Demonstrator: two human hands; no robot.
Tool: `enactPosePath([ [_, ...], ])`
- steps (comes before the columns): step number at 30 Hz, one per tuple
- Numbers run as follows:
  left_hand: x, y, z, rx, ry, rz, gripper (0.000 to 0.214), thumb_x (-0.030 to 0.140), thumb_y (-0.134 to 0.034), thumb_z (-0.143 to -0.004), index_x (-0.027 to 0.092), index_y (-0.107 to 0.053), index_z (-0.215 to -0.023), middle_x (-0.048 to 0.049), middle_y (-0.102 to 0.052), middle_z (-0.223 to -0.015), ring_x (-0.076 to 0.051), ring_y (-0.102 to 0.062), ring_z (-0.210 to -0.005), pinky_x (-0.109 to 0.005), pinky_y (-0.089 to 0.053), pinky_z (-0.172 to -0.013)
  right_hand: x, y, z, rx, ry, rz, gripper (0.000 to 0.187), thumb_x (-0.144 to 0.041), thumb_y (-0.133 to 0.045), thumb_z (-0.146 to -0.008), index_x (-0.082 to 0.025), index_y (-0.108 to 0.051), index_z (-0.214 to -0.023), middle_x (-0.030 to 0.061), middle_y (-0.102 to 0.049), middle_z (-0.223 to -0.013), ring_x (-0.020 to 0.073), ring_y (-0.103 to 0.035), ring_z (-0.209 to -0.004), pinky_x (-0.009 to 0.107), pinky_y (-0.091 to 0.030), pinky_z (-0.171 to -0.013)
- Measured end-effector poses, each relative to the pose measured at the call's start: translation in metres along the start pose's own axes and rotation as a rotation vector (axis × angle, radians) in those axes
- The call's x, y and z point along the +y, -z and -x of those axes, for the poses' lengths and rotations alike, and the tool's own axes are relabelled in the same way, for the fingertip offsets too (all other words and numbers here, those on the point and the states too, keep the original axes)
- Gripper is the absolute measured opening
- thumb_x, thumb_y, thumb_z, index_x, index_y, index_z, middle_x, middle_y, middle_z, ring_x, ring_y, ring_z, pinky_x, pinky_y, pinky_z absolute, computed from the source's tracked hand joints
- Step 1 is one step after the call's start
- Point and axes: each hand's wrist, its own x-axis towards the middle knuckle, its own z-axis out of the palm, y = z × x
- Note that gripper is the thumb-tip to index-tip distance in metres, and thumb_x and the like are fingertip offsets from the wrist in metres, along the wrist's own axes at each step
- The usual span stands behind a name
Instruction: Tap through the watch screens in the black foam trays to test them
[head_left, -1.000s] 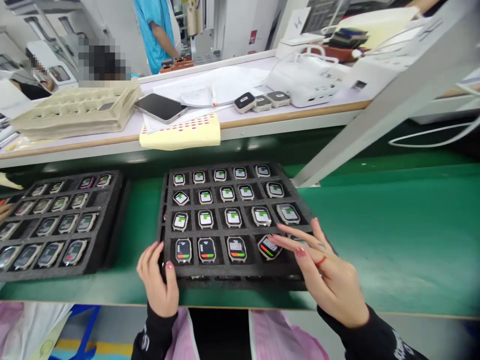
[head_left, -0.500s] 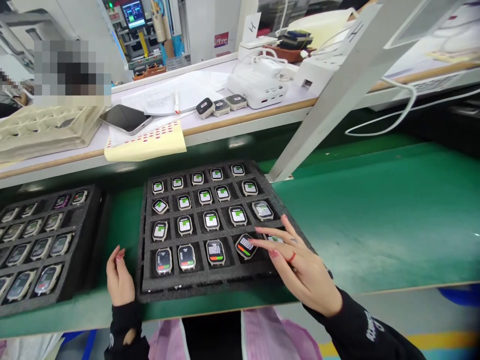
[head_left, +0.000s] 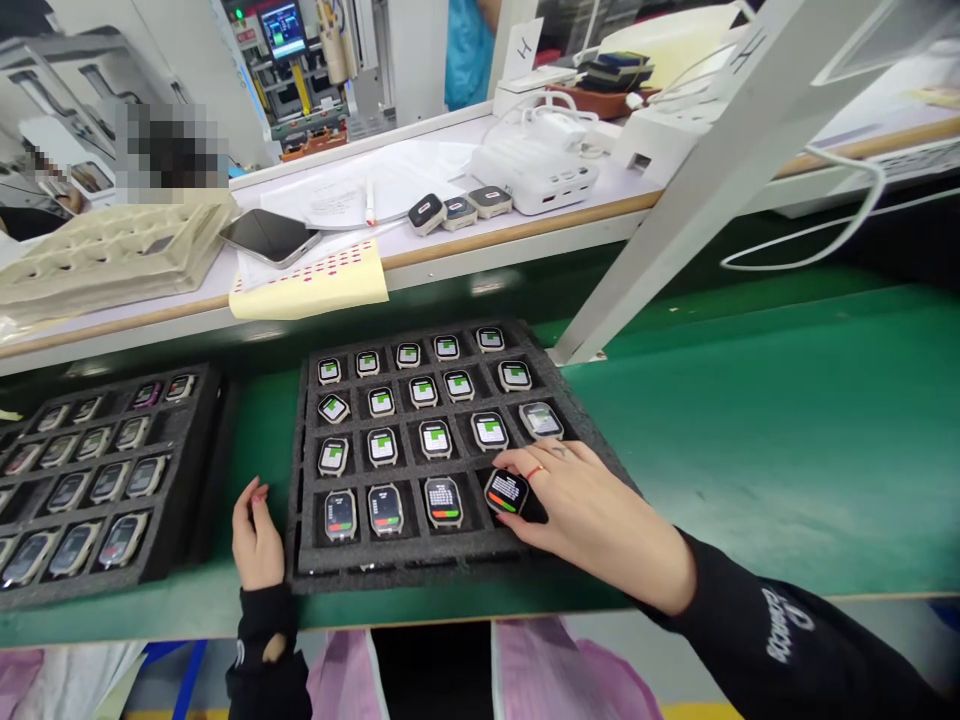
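My right hand [head_left: 574, 500] has gone from resting a fingertip on the screen to closing thumb and forefinger on opposite edges of the rounded-square, pale-cased watch [head_left: 507, 491], so I read this as a touch turned into a grip. My left hand [head_left: 259, 540], at the left edge of the black foam compartment tray [head_left: 450, 548] a second ago, now sits just beside it, apart, fingers loosely curled and half-open with nothing visible in them. The watch is in the nearest row, fourth compartment from the left, turned diagonally; its dark screen shows white text lines above red-orange and green blocks. No strap shows.
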Motion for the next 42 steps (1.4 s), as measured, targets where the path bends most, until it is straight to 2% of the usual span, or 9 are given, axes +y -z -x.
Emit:
enactPosePath([
  [6,-0.005,0.001,0.0,-0.011,-0.007,-0.013,0.047,0.049,-0.041,-0.092,0.017,-0.059,-0.122,-0.0115,-0.065,-0.115,-0.025,-0.06,-0.109,-0.042,-0.042,-0.104,0.012,0.009,0.014,-0.027,0.035,-0.228,0.038,-0.043,-0.05,-0.096,-0.023,-0.053,-0.128,0.0081,-0.067,-0.115,0.0295,-0.063,-0.106,0.046,-0.053,-0.086],
  [9,-0.007,0.0,-0.002,-0.033,-0.018,-0.033,0.049,0.051,-0.04,-0.092,0.017,-0.058,-0.122,-0.0117,-0.065,-0.114,-0.026,-0.06,-0.109,-0.043,-0.042,-0.104,0.021,0.017,0.031,0.029,-0.035,-0.289,0.036,-0.043,-0.049,-0.099,-0.026,-0.052,-0.131,0.0054,-0.065,-0.122,0.0289,-0.058,-0.118,0.045,-0.055,-0.092],
  [13,-0.009,-0.003,-0.02,-0.131,-0.074,-0.071,0.05,0.051,-0.039,-0.091,0.017,-0.059,-0.122,-0.0112,-0.065,-0.114,-0.026,-0.059,-0.109,-0.045,-0.042,-0.103,0.03,0.022,0.056,0.227,-0.142,-0.334,0.027,-0.029,-0.043,-0.102,-0.028,-0.06,-0.123,0.0036,-0.068,-0.116,0.0272,-0.06,-0.116,0.053,-0.042,-0.109],
  [18,-0.008,-0.019,-0.069,-0.296,-0.193,-0.136,0.045,0.046,-0.04,-0.087,0.016,-0.069,-0.103,-0.0105,-0.067,-0.108,-0.027,-0.06,-0.103,-0.043,-0.043,-0.101,0.028,0.021,0.073,0.271,-0.124,-0.392,0.035,-0.02,-0.035,-0.103,-0.028,-0.062,-0.124,0.0021,-0.07,-0.111,0.0258,-0.057,-0.118,0.061,-0.03,-0.114],
  [21,-0.005,-0.03,-0.093,-0.299,-0.217,-0.17,0.045,0.044,-0.038,-0.087,0.015,-0.069,-0.102,-0.0098,-0.067,-0.1,-0.026,-0.061,-0.096,-0.042,-0.045,-0.097,0.025,0.017,0.072,0.302,-0.074,-0.397,0.037,-0.018,-0.035,-0.102,-0.025,-0.06,-0.129,0.0045,-0.069,-0.114,0.0264,-0.055,-0.121,0.06,-0.029,-0.115],
  [25,0.002,-0.042,-0.106,-0.272,-0.211,-0.211,0.045,0.042,-0.039,-0.086,0.016,-0.068,-0.108,-0.008,-0.067,-0.093,-0.025,-0.061,-0.089,-0.04,-0.047,-0.09,0.024,0.013,0.066,0.277,-0.025,-0.344,0.036,-0.015,-0.037,-0.1,-0.022,-0.062,-0.126,0.0055,-0.069,-0.112,0.0261,-0.055,-0.121,0.06,-0.027,-0.115],
  [28,0.007,-0.049,-0.109,-0.258,-0.195,-0.217,0.046,0.041,-0.041,-0.085,0.016,-0.064,-0.116,-0.0066,-0.067,-0.087,-0.023,-0.062,-0.084,-0.036,-0.048,-0.082,0.028,0.015,0.064,0.256,-0.007,-0.325,0.035,-0.013,-0.038,-0.099,-0.02,-0.062,-0.124,0.006,-0.069,-0.112,0.0255,-0.054,-0.122,0.058,-0.027,-0.115],
  [32,0.01,-0.056,-0.114,-0.229,-0.177,-0.206,0.049,0.042,-0.041,-0.085,0.015,-0.06,-0.121,-0.0061,-0.066,-0.084,-0.021,-0.062,-0.083,-0.034,-0.048,-0.081,0.036,0.021,0.062,0.316,-0.037,-0.324,0.038,-0.013,-0.036,-0.1,-0.022,-0.061,-0.126,0.0053,-0.069,-0.112,0.0262,-0.054,-0.121,0.06,-0.026,-0.114],
  [42,0.006,-0.051,-0.108,-0.227,-0.171,-0.186,0.052,0.045,-0.043,-0.082,0.014,-0.06,-0.12,-0.0089,-0.068,-0.089,-0.023,-0.063,-0.086,-0.036,-0.049,-0.083,0.045,0.009,0.03,0.359,-0.071,-0.284,0.036,-0.014,-0.036,-0.101,-0.022,-0.064,-0.123,0.0036,-0.071,-0.108,0.0244,-0.057,-0.118,0.058,-0.027,-0.115],
])
